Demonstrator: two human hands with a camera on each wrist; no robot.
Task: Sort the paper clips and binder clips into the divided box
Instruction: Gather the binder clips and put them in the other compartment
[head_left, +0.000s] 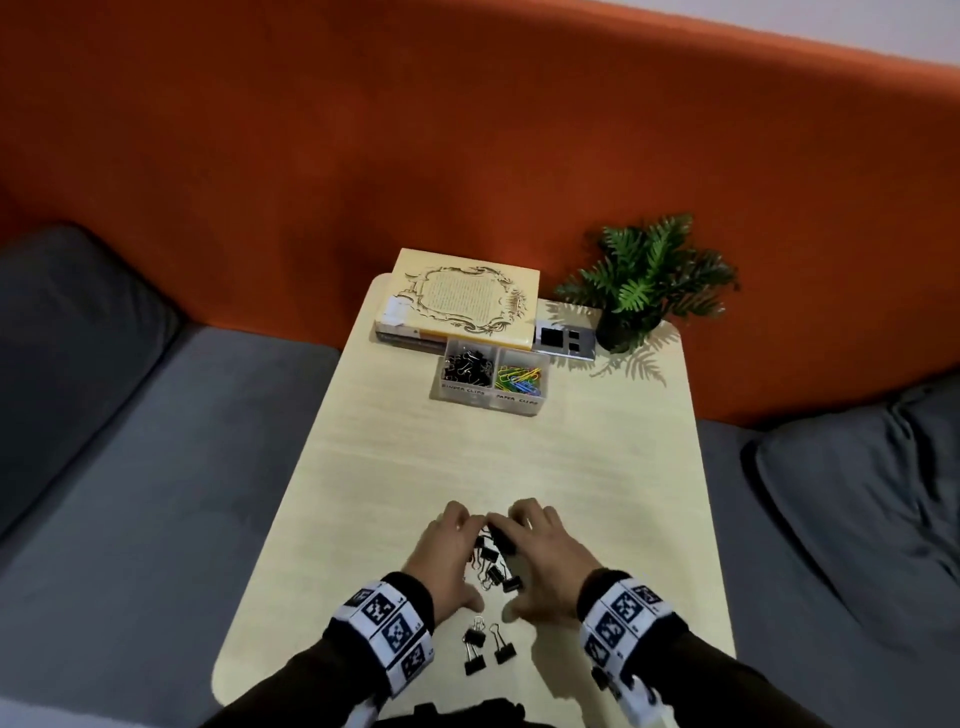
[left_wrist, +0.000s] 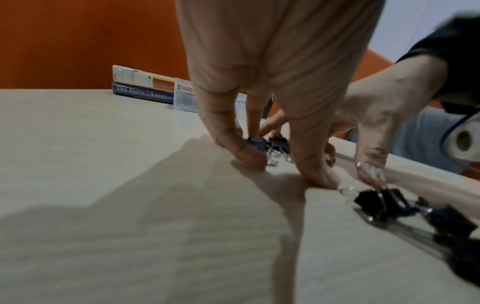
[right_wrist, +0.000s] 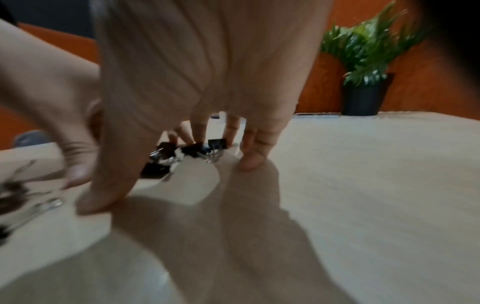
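Binder clips (head_left: 491, 564) lie in a small black heap at the near end of the worktop (head_left: 395, 467), between the left hand (head_left: 447, 556) and the right hand (head_left: 540, 556); both hands cup round the heap with bent fingers whose tips meet at its far side. Three more clips (head_left: 480, 644) lie nearer, just beside the wrists. At the far end stands the divided box (head_left: 488, 397), black clips in its left half, coloured paper clips (head_left: 519, 379) in its right, with books (head_left: 457, 301) and a plant (head_left: 649, 280) behind.

From the left wrist, the left hand's fingertips (left_wrist: 246, 152) press down on the worktop against the clips.

From the right wrist, blurred, the right hand's fingers (right_wrist: 249, 162) likewise touch the worktop round the clips; whether either hand actually grips one, I cannot tell.
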